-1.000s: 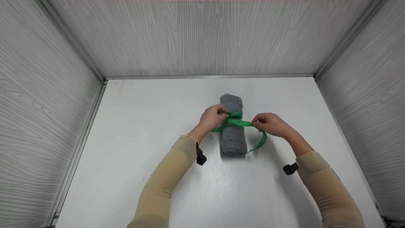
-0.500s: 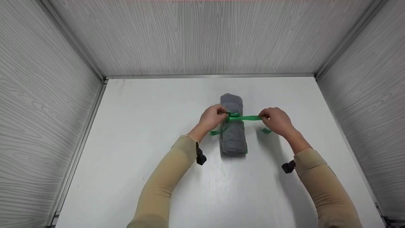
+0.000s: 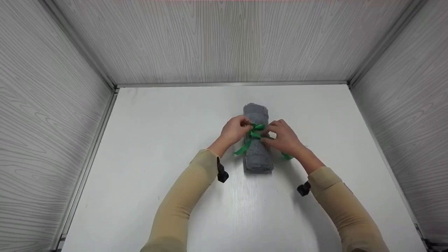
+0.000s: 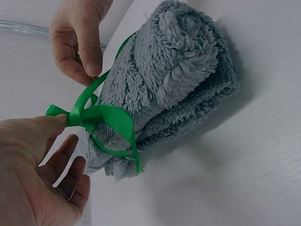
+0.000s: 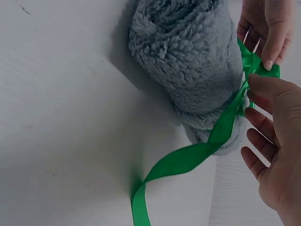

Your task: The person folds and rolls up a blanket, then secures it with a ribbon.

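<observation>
A rolled grey fluffy towel lies lengthwise on the table, with a green ribbon round its middle. The ribbon forms a loop and a knot on top of the roll. Thumb and fingers of my left hand pinch the ribbon beside the knot, on the roll's left side. From the right, my right hand pinches the ribbon close to the knot, its other fingers loosely bent. One ribbon tail hangs at the roll's left; a longer tail of the ribbon trails down past the right hand in the right wrist view.
The white table is bordered by grey wood-grain panels at the back and both sides. A metal strip runs along its rear edge. Each wrist wears a small black camera.
My right hand first pulled the ribbon out to the right, then came back left to the knot. The left tail swung down and shows longer. The left hand stayed in place.
</observation>
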`<state>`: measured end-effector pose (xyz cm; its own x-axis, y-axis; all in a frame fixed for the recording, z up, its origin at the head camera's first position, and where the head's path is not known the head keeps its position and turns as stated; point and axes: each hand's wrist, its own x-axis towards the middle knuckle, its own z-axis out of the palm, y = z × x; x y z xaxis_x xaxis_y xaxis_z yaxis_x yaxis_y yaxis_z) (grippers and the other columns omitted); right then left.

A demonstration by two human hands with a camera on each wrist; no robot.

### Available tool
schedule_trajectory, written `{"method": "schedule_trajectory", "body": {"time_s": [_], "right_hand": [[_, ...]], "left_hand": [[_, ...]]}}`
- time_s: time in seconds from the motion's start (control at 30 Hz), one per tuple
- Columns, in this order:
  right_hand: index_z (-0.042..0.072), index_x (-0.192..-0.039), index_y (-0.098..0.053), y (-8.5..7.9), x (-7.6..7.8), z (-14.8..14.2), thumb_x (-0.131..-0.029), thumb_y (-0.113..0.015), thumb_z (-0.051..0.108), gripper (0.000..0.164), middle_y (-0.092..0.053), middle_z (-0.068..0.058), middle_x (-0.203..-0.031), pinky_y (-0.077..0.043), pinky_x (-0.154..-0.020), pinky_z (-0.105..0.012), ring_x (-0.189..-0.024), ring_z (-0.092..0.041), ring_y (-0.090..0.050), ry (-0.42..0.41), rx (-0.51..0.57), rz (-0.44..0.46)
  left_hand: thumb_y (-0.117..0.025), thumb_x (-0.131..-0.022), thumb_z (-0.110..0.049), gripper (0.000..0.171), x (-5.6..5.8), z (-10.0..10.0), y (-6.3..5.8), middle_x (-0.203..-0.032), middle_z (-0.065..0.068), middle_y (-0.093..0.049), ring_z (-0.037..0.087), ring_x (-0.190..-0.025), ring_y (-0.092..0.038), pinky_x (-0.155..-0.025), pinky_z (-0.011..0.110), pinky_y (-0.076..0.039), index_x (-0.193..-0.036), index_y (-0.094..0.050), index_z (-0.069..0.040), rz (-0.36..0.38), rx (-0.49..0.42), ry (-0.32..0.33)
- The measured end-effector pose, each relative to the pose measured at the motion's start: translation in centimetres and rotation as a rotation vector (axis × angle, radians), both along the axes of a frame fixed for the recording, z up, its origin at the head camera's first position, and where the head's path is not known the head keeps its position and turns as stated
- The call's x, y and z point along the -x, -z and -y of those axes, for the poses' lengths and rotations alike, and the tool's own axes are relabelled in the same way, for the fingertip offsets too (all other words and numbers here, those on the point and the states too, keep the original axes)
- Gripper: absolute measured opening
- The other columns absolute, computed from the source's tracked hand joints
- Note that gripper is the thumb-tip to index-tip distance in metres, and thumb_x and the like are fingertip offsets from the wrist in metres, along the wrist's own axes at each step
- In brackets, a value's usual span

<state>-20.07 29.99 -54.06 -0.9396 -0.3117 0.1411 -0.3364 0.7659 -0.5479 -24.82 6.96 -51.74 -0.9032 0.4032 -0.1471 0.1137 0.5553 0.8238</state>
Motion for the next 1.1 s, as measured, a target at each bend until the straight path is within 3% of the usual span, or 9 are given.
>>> {"method": "schedule_trajectory", "body": {"time_s": [0.23, 0.43, 0.6, 0.73, 0.87, 1.1], "right_hand": [[0.01, -0.101, -0.079, 0.4, 0.3, 1.3, -0.094, -0.077, 0.025, 0.016, -0.065, -0.006, -0.104, -0.048, -0.085, -0.045, -0.098, -0.026, -0.053, 0.021, -0.022, -0.043], [0.007, -0.108, -0.077, -0.2, 0.7, 1.4, -0.1, -0.07, 0.015, 0.014, -0.069, -0.007, -0.104, -0.051, -0.088, -0.044, -0.1, -0.025, -0.058, 0.059, 0.108, 0.074], [0.005, -0.114, -0.066, -0.4, 0.9, 1.7, -0.1, -0.069, 0.012, 0.017, -0.065, -0.01, -0.105, -0.052, -0.086, -0.043, -0.099, -0.025, -0.062, 0.148, 0.178, 0.137], [0.004, -0.123, -0.063, -0.3, 1.3, 2.2, -0.099, -0.069, 0.012, 0.026, -0.064, -0.01, -0.099, -0.047, -0.077, -0.04, -0.091, -0.025, -0.056, 0.18, 0.1, 0.072], [0.004, -0.131, -0.065, -0.3, 1.7, 2.6, -0.099, -0.069, 0.01, 0.033, -0.067, -0.01, -0.095, -0.046, -0.074, -0.04, -0.088, -0.025, -0.054, 0.149, -0.003, 0.01], [0.004, -0.116, -0.076, -0.1, 2.3, 2.8, -0.1, -0.069, 0.011, 0.019, -0.072, -0.012, -0.101, -0.048, -0.08, -0.044, -0.089, -0.029, -0.057, 0.099, -0.098, -0.064]], "left_hand": [[-0.063, -0.104, -0.026, 0.02, 0.0, 0.0, 0.0, -0.114, 0.001, -0.067, 0.017, -0.106, -0.063, -0.09, 0.035, -0.053, -0.118, -0.069, -0.013, 0.006, -0.014, -0.005], [-0.064, -0.104, -0.025, 0.019, 0.1, 0.0, 0.0, -0.116, 0.001, -0.067, 0.016, -0.107, -0.063, -0.089, 0.034, -0.053, -0.118, -0.069, -0.013, 0.027, -0.035, -0.015], [-0.064, -0.104, -0.026, 0.02, 0.1, -0.1, 0.3, -0.116, 0.001, -0.067, 0.016, -0.108, -0.063, -0.09, 0.034, -0.053, -0.118, -0.068, -0.013, 0.032, -0.045, -0.013], [-0.064, -0.104, -0.026, 0.021, 0.1, 0.0, 0.4, -0.115, 0.002, -0.067, 0.016, -0.107, -0.063, -0.089, 0.033, -0.053, -0.119, -0.068, -0.012, 0.035, -0.062, -0.011], [-0.064, -0.104, -0.027, 0.021, 0.1, -0.1, 0.3, -0.116, 0.002, -0.067, 0.016, -0.107, -0.063, -0.089, 0.033, -0.053, -0.118, -0.068, -0.012, 0.031, -0.07, -0.009], [-0.064, -0.104, -0.027, 0.02, 0.0, -0.1, 0.2, -0.115, 0.001, -0.067, 0.015, -0.107, -0.063, -0.088, 0.033, -0.053, -0.118, -0.068, -0.012, 0.027, -0.075, -0.008]]}}
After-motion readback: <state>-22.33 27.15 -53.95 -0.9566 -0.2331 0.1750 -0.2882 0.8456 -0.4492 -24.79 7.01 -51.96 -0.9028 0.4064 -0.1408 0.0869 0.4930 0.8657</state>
